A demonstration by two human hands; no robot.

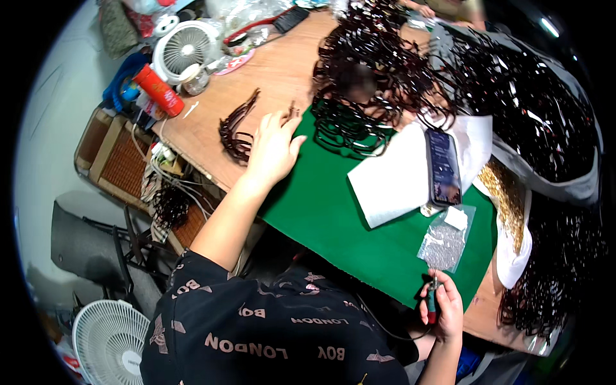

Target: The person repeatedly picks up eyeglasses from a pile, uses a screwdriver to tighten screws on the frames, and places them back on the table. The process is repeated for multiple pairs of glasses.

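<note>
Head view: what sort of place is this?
Likely a small assembly workshop: a heap of glossy dark pieces, a clear bag of tiny silvery parts, and a green-and-red tool in the right hand.

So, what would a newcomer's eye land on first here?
Probably the big heap of glossy dark-brown frame pieces at the far middle of the wooden table, spilling onto the vivid green mat. Next, the right hand by the mat's near edge, holding a red-and-green-handled tool beside a clear bag of silvery bits.
</note>
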